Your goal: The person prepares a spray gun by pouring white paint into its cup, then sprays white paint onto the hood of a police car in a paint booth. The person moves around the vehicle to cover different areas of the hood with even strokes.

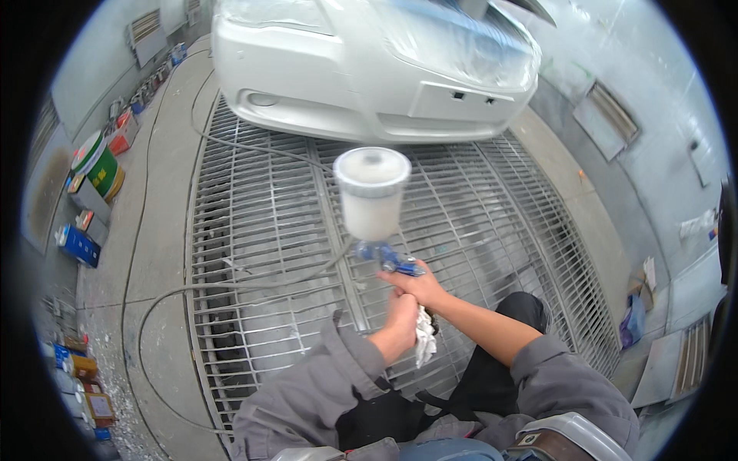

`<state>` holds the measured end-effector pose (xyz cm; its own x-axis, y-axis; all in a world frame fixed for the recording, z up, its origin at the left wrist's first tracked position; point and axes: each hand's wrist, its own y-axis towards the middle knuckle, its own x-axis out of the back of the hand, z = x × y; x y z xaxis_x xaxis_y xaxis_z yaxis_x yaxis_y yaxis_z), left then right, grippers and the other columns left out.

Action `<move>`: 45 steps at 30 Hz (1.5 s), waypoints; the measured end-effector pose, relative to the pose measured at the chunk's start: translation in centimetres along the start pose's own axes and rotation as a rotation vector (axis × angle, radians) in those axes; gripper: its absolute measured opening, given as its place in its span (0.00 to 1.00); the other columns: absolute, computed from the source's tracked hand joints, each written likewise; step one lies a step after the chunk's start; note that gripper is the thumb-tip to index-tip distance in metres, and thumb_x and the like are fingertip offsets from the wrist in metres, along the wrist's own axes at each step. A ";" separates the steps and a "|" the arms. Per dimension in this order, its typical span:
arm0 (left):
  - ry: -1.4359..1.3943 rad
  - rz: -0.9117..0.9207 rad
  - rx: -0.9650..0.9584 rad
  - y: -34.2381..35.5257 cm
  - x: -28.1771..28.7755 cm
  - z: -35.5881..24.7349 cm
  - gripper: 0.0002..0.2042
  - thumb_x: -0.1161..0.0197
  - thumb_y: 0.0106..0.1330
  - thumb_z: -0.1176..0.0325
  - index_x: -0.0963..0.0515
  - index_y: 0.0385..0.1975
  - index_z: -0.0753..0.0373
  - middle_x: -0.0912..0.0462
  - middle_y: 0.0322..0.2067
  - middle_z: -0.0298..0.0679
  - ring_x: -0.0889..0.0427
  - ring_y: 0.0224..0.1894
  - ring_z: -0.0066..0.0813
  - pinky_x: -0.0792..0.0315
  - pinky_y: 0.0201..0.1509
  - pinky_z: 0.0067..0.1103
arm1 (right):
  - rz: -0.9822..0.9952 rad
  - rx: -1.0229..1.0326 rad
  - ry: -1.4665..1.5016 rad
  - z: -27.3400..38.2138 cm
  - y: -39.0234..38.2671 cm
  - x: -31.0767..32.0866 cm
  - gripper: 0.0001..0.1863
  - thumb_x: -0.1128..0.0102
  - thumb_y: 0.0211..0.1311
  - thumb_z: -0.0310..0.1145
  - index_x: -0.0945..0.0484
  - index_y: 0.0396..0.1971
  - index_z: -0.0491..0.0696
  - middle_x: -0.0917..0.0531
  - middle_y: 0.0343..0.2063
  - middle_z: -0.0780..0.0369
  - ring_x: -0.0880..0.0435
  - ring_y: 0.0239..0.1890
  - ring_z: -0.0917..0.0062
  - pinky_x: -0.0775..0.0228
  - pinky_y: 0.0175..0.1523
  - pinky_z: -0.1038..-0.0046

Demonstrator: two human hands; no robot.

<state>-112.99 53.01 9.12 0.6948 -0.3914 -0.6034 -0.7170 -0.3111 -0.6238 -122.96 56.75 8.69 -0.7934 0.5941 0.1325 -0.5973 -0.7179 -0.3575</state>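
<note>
My right hand (421, 287) is wrapped round the handle of a blue spray gun (393, 260). On top of the gun stands a cup (372, 201) of translucent white plastic with a round lid, slightly blurred. Just below and against my right hand is my closed left hand (397, 321). A crumpled white cloth (425, 342) hangs out beside its fingers, which are partly hidden. Ahead, apart from the gun, is a white car bumper (369, 100), with clear plastic sheeting (453, 46) over the car above it.
A metal floor grate (261, 253) lies under me and the bumper. A grey hose (231, 286) loops across it to the left. Cans and boxes line the left wall, among them a green and white bucket (98, 165) and a blue can (79, 246). Vent panels (607, 119) are at the right.
</note>
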 end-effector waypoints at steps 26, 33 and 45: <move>0.129 -0.106 -0.102 21.3 -34.2 26.5 0.07 0.35 0.69 0.74 0.21 0.44 0.64 0.18 0.32 0.39 0.19 0.29 0.28 0.26 0.31 0.26 | 0.670 0.107 0.086 -6.6 7.0 50.3 0.29 0.33 0.66 0.37 0.23 0.67 0.51 0.14 0.32 0.63 0.19 0.33 0.80 0.22 0.41 0.73; 0.203 -0.173 -0.032 20.5 -35.5 24.5 0.09 0.35 0.68 0.74 0.24 0.46 0.63 0.19 0.30 0.37 0.18 0.28 0.29 0.25 0.29 0.27 | 0.671 0.096 0.138 -6.4 7.5 50.1 0.30 0.34 0.66 0.36 0.25 0.68 0.50 0.13 0.32 0.60 0.14 0.31 0.78 0.20 0.41 0.70; -0.463 0.057 0.156 21.5 -34.5 31.7 0.11 0.45 0.73 0.57 0.25 0.34 0.55 0.23 0.21 0.34 0.23 0.21 0.28 0.29 0.23 0.27 | 0.429 0.183 -0.499 -6.1 1.8 48.6 0.26 0.32 0.62 0.35 0.19 0.61 0.48 0.11 0.35 0.58 0.13 0.38 0.74 0.21 0.46 0.67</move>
<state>-150.59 87.27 0.83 0.6321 0.0336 -0.7741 -0.7622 -0.1526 -0.6291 -161.83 86.56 8.84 -0.8973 0.0362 0.4399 -0.1930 -0.9286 -0.3171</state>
